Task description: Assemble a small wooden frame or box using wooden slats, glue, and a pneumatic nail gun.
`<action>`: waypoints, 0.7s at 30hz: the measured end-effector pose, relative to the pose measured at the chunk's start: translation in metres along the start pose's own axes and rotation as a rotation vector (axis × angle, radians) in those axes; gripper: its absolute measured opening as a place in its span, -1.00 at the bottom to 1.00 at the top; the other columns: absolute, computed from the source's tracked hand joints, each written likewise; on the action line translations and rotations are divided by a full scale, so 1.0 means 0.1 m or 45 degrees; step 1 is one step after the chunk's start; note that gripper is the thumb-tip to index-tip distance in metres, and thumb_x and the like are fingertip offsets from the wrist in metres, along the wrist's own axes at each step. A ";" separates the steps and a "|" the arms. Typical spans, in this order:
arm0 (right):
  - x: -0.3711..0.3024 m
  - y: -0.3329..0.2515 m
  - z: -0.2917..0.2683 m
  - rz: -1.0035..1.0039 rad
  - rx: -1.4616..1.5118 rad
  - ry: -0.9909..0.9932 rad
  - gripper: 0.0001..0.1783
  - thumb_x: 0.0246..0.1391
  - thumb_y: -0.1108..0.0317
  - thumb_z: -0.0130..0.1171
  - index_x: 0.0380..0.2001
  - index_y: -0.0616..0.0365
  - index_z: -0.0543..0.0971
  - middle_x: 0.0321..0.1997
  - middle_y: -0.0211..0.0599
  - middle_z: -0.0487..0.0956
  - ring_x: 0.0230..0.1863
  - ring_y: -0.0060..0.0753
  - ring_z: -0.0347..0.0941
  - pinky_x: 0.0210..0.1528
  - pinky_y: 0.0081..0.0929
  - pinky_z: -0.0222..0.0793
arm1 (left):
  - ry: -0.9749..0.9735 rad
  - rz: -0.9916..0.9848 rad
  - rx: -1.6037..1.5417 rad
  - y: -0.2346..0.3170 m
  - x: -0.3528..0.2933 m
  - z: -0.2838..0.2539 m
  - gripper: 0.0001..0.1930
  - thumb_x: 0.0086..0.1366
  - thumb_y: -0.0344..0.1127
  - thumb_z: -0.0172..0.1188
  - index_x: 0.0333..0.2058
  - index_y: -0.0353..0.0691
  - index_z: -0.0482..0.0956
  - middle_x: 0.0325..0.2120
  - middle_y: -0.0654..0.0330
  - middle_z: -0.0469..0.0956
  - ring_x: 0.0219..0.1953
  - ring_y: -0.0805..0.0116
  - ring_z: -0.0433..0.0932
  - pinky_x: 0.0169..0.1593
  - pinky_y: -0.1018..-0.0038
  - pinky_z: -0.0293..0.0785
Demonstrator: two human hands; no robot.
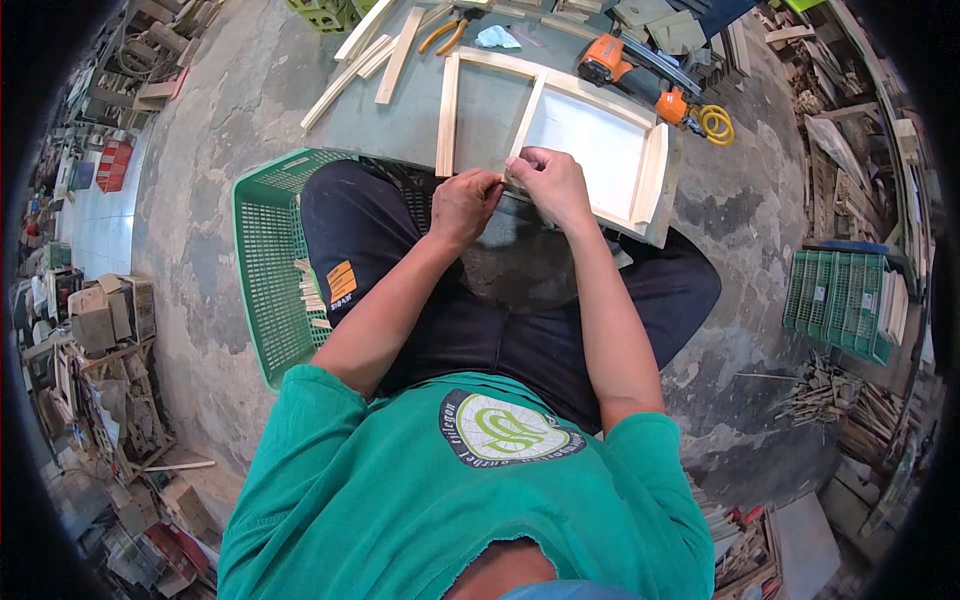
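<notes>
A pale wooden frame (448, 115) lies on the low grey work surface in front of me. A crossbar (530, 112) divides it, and a white panel (580, 150) fills its right part. My right hand (552, 186) is closed, thumb and fingers gripping the frame at the crossbar's near end. Close beside it, my left hand (464, 210) is pinched shut at the frame's near side. Whatever its fingertips hold is too small and covered to make out. The two hands' fingertips almost meet.
Loose wooden strips (400, 55), orange-handled pliers (443, 32) and an orange nail gun (604, 60) with a yellow coiled hose (716, 124) lie around the frame. A green plastic basket (262, 270) with wood pieces stands by my left leg. Scrap wood lines both sides.
</notes>
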State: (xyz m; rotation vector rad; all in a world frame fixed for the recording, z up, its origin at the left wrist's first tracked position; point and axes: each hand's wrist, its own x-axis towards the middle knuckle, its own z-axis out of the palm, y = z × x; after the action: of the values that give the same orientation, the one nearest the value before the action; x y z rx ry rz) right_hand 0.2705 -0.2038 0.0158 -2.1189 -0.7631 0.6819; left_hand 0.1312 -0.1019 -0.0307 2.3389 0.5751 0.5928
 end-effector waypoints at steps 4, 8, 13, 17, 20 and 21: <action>0.00 0.00 -0.03 -0.007 -0.011 -0.022 -0.50 0.03 -0.08 0.25 -0.24 0.18 0.72 -0.34 -0.06 0.70 -0.27 -0.10 0.66 -0.17 -0.31 0.51 | -0.020 -0.024 0.003 -0.01 0.03 0.00 -0.90 0.21 -0.27 0.29 -0.30 -0.06 0.68 -0.45 0.16 0.60 -0.39 0.08 0.63 -0.33 0.25 0.55; 0.02 0.01 -0.03 0.012 -0.004 -0.065 -0.48 0.04 -0.08 0.23 -0.23 0.20 0.71 -0.32 -0.03 0.70 -0.26 -0.09 0.65 -0.16 -0.32 0.51 | -0.060 -0.051 0.008 -0.01 0.05 -0.01 -0.90 0.21 -0.28 0.28 -0.30 -0.07 0.66 -0.43 0.17 0.61 -0.37 0.08 0.63 -0.30 0.24 0.56; 0.15 0.15 0.03 -0.060 0.082 0.022 -0.45 0.08 -0.01 0.22 -0.10 0.29 0.65 -0.27 0.02 0.69 -0.22 -0.07 0.65 -0.11 -0.30 0.51 | -0.038 -0.156 -0.044 0.00 0.02 0.01 -0.87 0.21 -0.29 0.29 -0.26 -0.10 0.65 -0.39 0.12 0.60 -0.33 0.06 0.63 -0.25 0.24 0.55; 0.43 0.17 -0.20 -0.312 -0.072 0.308 -0.52 0.10 0.26 0.19 0.05 0.30 0.54 -0.06 0.06 0.61 -0.03 0.02 0.58 0.06 -0.25 0.47 | -0.052 -0.135 -0.042 0.01 0.01 0.02 -0.87 0.21 -0.30 0.28 -0.28 -0.16 0.62 -0.38 0.08 0.58 -0.28 0.01 0.61 -0.21 0.22 0.54; 0.89 0.12 -0.41 -0.642 -0.524 0.336 -0.38 -0.01 0.44 0.23 0.19 0.22 0.41 0.10 0.07 0.46 0.17 0.08 0.42 0.18 -0.18 0.39 | -0.045 -0.119 -0.047 -0.04 0.00 0.02 -0.88 0.23 -0.31 0.25 -0.29 -0.20 0.61 -0.35 0.07 0.57 -0.26 -0.01 0.59 -0.21 0.20 0.53; 1.04 0.11 -0.46 -0.678 -0.584 0.312 -0.41 -0.01 0.47 0.21 0.16 0.14 0.44 0.10 -0.01 0.48 0.14 0.08 0.44 0.18 -0.16 0.39 | -0.044 -0.105 -0.067 -0.03 -0.01 0.02 -0.87 0.24 -0.31 0.24 -0.29 -0.20 0.60 -0.35 0.06 0.56 -0.26 -0.01 0.59 -0.21 0.20 0.53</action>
State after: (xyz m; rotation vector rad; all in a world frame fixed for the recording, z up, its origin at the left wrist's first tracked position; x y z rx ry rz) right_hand 0.3755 -0.1587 0.0103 -2.1876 -1.3671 -0.0468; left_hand 0.1308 -0.1012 -0.0344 2.2602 0.6290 0.5228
